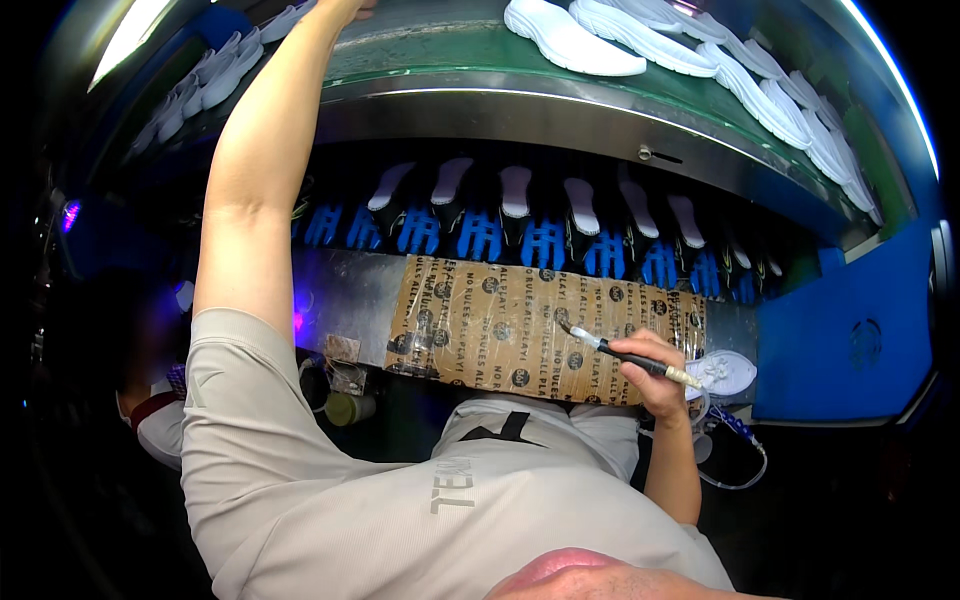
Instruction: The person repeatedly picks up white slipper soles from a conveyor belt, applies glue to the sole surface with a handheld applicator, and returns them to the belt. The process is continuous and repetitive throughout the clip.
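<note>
My right hand (658, 372) is closed round a dark-handled brush (638, 357) with a pale ferrule and a dark tip. The brush points up and left, above a printed cardboard sheet (500, 325). From its back end, a thin clear tube seems to run down by my wrist. Just right of this hand lies a white shoe sole (728, 373). My left arm stretches up and forward to the green conveyor belt (440, 55). Only a bit of my left hand (362, 8) shows at the top edge, its fingers cut off.
White soles (575, 40) line the belt at right, more at far left. Under its metal edge (480, 108), dark shoe pieces with pale soles (515, 192) hang by blue holders (480, 236). A blue panel (845, 340) stands at right. A small round container (345, 408) sits below the bench.
</note>
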Action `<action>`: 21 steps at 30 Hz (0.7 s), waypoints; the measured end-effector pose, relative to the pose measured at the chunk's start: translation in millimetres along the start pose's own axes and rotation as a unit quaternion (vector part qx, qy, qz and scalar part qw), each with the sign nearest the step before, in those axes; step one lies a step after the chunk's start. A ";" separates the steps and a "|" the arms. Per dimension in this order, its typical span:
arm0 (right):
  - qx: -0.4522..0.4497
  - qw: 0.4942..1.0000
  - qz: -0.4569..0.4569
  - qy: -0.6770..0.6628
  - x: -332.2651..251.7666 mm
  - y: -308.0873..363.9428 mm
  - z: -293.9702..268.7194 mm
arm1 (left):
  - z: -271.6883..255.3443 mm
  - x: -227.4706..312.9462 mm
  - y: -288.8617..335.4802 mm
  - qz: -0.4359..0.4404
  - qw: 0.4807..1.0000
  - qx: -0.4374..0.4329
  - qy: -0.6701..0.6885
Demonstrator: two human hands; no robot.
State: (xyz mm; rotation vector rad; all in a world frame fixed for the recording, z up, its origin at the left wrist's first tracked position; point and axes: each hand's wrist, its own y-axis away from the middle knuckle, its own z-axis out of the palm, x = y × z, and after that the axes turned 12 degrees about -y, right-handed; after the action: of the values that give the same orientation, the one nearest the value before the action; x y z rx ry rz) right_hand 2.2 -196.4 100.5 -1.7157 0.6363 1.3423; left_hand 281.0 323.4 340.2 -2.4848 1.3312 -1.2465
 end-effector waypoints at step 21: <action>0.019 0.995 0.094 -0.004 29.9 8.9 14.9 | -120.1 -475.3 -228.6 0.034 0.912 0.016 -0.409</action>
State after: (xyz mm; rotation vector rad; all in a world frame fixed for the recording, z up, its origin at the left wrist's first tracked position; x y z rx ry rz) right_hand -3.9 -185.2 68.4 -1.6526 0.8307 1.4550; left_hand 210.5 844.7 214.1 -2.4341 1.1069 -0.1220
